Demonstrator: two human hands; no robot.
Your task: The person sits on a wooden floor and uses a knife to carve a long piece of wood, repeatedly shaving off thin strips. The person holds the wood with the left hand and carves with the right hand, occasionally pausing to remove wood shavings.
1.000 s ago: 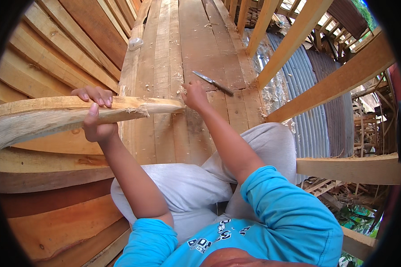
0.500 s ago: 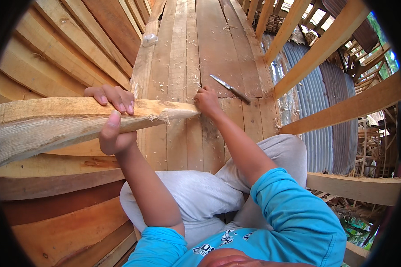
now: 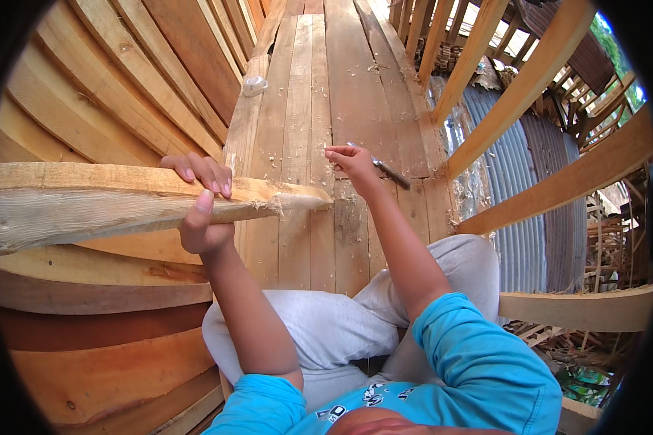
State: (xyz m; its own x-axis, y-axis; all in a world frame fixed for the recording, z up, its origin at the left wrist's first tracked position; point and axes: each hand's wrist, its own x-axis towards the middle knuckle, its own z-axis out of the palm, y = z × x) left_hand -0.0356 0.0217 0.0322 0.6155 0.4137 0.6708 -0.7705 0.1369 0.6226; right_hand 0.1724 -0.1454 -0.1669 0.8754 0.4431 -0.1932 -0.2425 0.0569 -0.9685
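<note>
A long pale wooden beam (image 3: 109, 196) reaches in from the left, its right end cut to a taper with rough splinters partway along. My left hand (image 3: 203, 203) grips it, fingers over the top and thumb on the near side. Just beyond the tapered tip, my right hand (image 3: 355, 163) is raised with thumb and fingers pinched together. Whatever is between those fingertips is too small to make out. A knife (image 3: 393, 174) lies on the floor behind the right hand, which covers much of its blade; the dark handle shows.
Wood shavings dot the plank floor (image 3: 297, 239). Upright boards (image 3: 116, 80) line the left side. On the right stand wooden slats (image 3: 537, 65), with a corrugated metal sheet (image 3: 508, 181) beyond them. A small clear, whitish object (image 3: 254, 85) lies farther along the floor.
My right hand has left the beam's tip and moved right and up, now partly over the knife. My left hand keeps its grip on the beam. The view has shifted slightly.
</note>
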